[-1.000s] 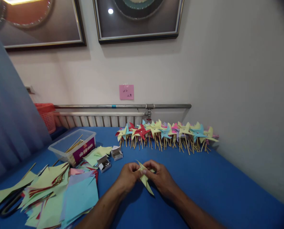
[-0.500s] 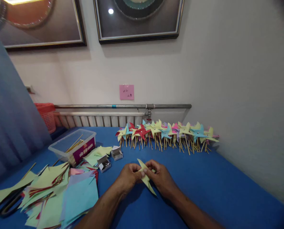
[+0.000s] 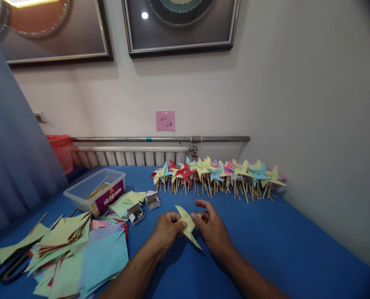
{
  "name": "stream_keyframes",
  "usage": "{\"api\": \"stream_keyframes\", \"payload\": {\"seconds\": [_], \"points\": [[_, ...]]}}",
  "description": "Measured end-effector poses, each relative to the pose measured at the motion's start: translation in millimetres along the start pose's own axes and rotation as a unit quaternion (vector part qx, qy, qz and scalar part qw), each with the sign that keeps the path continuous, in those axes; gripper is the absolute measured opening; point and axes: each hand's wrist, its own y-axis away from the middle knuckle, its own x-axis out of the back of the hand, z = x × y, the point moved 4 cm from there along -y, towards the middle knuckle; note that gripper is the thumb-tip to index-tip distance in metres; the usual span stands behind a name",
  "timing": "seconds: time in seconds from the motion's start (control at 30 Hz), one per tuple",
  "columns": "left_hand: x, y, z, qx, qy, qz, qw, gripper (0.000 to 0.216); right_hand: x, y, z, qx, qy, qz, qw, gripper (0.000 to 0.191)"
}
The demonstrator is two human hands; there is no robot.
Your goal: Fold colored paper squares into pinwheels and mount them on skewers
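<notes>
Pale yellow paper folded into pinwheel blades (image 3: 188,226) is pinched between the thumb and fingers of my left hand (image 3: 168,228). One pointed blade rises above the grip, and another reaches down toward the blue tabletop. My right hand (image 3: 213,229) is at the paper's right edge, its index finger raised and apart from the thumb. The thumb tip is close to the paper; whether they touch I cannot tell. Left of my hands, a small open box (image 3: 136,214) holds shiny metal pieces, and another small box (image 3: 153,200) stands just behind it.
Finished pinwheels on sticks (image 3: 216,172) line the back of the blue table (image 3: 253,245). On the left are stacked coloured paper squares (image 3: 105,253), black-handled scissors (image 3: 13,265) and a clear plastic tub (image 3: 79,195) holding thin sticks. A red basket (image 3: 62,155) is farther back.
My right hand has loosened from the paper and drawn slightly right, its index finger lifting. The paper stays in my left hand, shifted slightly left and turned.
</notes>
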Motion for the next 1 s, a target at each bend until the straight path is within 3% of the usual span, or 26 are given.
{"api": "stream_keyframes", "payload": {"seconds": [0.1, 0.23, 0.33, 0.73, 1.0], "points": [[4, -3, -1, -0.007, 0.035, 0.027, 0.999, 0.036, -7, -1, 10, -0.046, -0.094, 0.005, 0.994, 0.051], [5, -3, -2, -0.007, 0.076, 0.044, 0.996, 0.034, -28, 7, 16, -0.09, -0.191, -0.075, 0.975, 0.037], [2, 0, -2, -0.01, 0.097, 0.046, 0.994, 0.034, -35, 12, 13, -0.097, -0.229, -0.073, 0.966, 0.03], [3, 3, -2, 0.037, 0.131, 0.047, 0.99, 0.04, -29, 7, 18, -0.131, -0.225, -0.046, 0.964, 0.034], [8, -2, -4, 0.026, 0.049, 0.043, 0.998, 0.039, -28, 8, 19, -0.153, -0.222, -0.048, 0.962, 0.038]]}}
